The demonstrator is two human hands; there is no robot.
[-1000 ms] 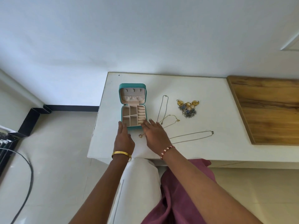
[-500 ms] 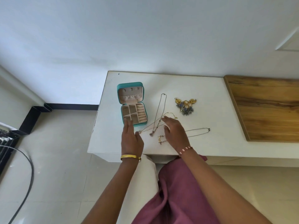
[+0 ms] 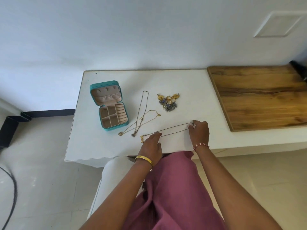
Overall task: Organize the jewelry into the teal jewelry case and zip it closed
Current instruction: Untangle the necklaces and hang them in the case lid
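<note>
The right hand (image 3: 199, 132) fingers (image 3: 191, 126) are pinching the clasp end of a long chain necklace (image 3: 172, 129). The left hand (image 3: 152, 143) fingers are lying loosely on its pendant end near the table (image 3: 182, 83) front edge. Both hands are now leaving the teal jewelry case (image 3: 111, 105), which is standing open and unfilled at the left edge, so packing is only beginning.

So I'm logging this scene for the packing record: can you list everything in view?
jewelry case: 1, teal, open, table's left
necklaces: 3, thin gold chains, table's middle; nearest one stretched between both hands
earring pile: 1, gold and blue, right of the chains
table: 1, white
wooden board: 1, brown, right
cable: 1, black, floor left
left hand: gold bangle, on chain's pendant end
right hand: red-white bracelet, pinching the other end
</note>
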